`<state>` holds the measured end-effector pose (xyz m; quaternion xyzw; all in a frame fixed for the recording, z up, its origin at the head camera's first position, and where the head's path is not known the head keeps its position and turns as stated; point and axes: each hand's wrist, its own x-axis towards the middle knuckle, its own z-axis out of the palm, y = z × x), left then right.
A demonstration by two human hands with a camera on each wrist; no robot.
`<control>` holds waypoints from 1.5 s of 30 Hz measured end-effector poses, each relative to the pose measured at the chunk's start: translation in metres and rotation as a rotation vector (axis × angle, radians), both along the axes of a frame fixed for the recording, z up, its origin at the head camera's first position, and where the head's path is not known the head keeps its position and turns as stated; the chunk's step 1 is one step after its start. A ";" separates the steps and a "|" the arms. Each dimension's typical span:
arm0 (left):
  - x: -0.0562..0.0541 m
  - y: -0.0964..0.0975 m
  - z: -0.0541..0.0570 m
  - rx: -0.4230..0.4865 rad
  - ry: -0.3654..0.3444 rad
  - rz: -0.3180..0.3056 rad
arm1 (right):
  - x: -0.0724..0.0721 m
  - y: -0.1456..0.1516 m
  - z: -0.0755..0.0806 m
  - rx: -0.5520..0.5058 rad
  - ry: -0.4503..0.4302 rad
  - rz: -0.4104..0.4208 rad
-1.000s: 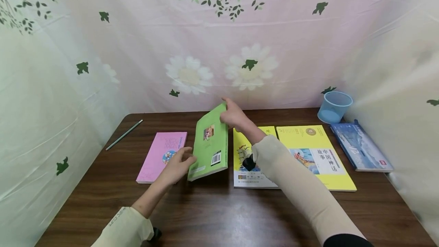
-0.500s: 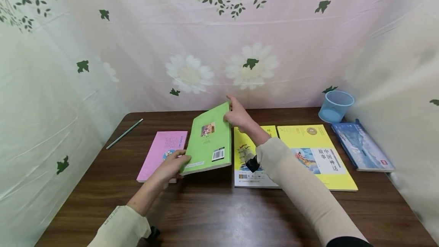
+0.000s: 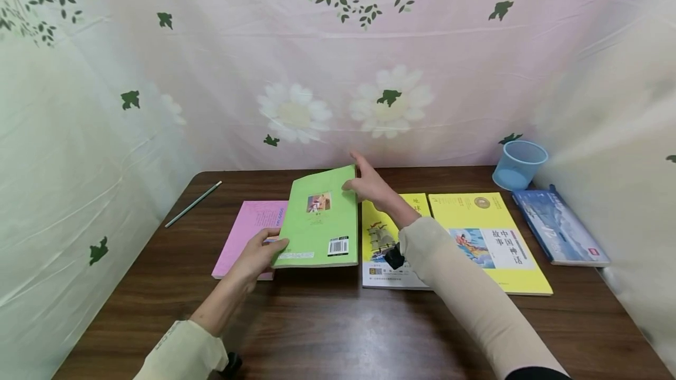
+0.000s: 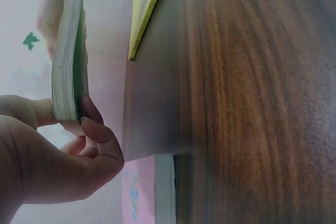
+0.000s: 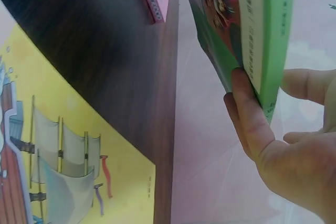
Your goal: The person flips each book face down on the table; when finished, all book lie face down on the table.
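Note:
A green book is held in both hands above the table, its back cover with picture and barcode facing up. My left hand pinches its lower left corner, with fingers on both faces in the left wrist view. At the upper right, my right hand grips the spine edge between thumb and fingers. The right wrist view shows the spine of the green book and part of its colourful front. Partly behind the green book and left hand lies a pink book.
Right of the green book lie a yellow book with a ship, partly under the right arm, and another yellow book. A blue book and a blue cup stand farther right. A thin stick lies at left.
The green book has turned from steeply tilted to flatter and squarer to the view, its lower left corner swinging left over the pink book. My left hand now grips that corner.

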<state>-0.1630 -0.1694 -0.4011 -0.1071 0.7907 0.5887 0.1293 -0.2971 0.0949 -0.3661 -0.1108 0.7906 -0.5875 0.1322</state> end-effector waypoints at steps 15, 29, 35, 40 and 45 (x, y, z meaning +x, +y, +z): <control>0.002 -0.005 -0.004 -0.009 -0.025 0.013 | -0.005 0.007 -0.031 0.100 -0.099 0.019; 0.008 -0.006 -0.009 -0.038 -0.050 0.003 | -0.002 0.006 -0.053 0.146 -0.171 0.036; 0.011 -0.007 -0.013 -0.067 -0.053 0.005 | -0.002 0.004 -0.056 0.161 -0.147 0.044; 0.011 -0.007 -0.013 -0.087 -0.053 -0.011 | -0.003 0.001 -0.057 0.181 -0.123 0.042; 0.014 -0.006 -0.011 -0.110 -0.036 -0.042 | -0.002 -0.001 -0.056 0.207 -0.102 0.039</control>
